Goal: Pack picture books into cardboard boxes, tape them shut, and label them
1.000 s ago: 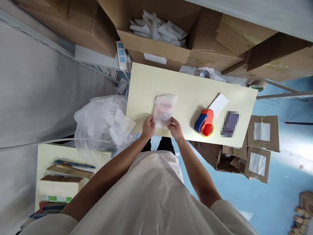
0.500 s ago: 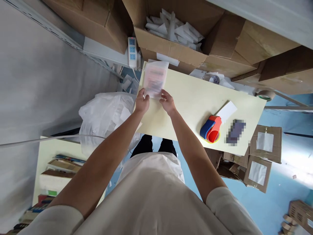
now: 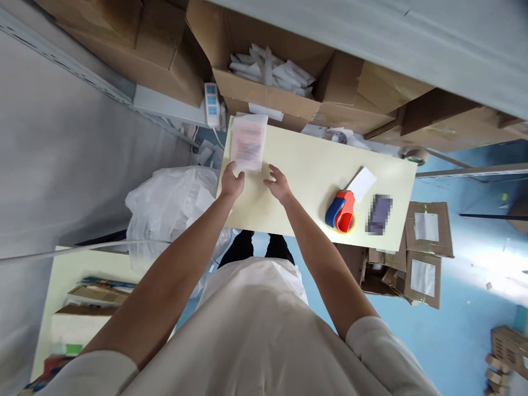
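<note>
In the head view, the packet (image 3: 248, 142) lies flat at the upper left corner of the pale tabletop (image 3: 311, 187), left of the frame's middle. It looks thin and whitish, with pinkish printing too blurred to read.

My left hand (image 3: 233, 181) is at its lower left corner, thumb and fingers apart; I can't tell whether a fingertip touches it. My right hand (image 3: 278, 183) is spread just beside its lower right corner, with bare tabletop showing between. Neither hand pinches anything.

The packet sits so near the left edge that a careless brush of my left hand could, I judge, push it over. It would then probably drop among the loose papers (image 3: 205, 152) in the gap, or towards the plastic bag (image 3: 165, 192). Being thin, it might also slide if a fingertip drags on its corner.

Above it, the open box (image 3: 264, 91) of white envelopes (image 3: 274, 69) stands close, so a long reach upward could knock its front flap.

At the right of the tabletop, the tape dispenser (image 3: 341, 212) stands close to the lower edge, just beside a white card (image 3: 363, 182); a swinging right elbow might tip it off.
</note>
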Demonstrator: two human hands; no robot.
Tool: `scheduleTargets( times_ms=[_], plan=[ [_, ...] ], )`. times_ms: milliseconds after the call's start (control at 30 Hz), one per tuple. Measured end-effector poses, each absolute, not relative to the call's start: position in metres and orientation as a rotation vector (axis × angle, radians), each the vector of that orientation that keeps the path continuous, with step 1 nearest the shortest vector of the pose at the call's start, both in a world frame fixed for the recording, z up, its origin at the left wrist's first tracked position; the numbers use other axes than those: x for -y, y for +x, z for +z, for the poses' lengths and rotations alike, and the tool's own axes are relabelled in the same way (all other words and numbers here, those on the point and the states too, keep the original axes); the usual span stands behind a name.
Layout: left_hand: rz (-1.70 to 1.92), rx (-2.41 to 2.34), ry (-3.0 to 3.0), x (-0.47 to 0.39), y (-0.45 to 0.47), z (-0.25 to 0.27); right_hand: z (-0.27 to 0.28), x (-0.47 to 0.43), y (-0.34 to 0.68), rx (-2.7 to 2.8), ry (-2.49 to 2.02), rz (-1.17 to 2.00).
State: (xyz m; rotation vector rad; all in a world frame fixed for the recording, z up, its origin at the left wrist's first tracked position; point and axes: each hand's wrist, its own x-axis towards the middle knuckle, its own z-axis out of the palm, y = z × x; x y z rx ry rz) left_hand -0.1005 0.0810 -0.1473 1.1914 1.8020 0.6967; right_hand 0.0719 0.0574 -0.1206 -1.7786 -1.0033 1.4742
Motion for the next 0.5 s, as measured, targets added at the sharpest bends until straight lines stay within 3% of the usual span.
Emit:
scheduleTargets(
  times_ms=[200,500],
  plan=[
    [0.520,-1.632,1.255,-0.048,-0.096,-0.108,-0.084,0.001,0.097,0.879,-1.912,1.515],
    [0.446,-1.232,1.303,-0.001,-0.082,-0.064,-0.016,0.153,0.134,0.716,-1.991,1.192]
  ],
)
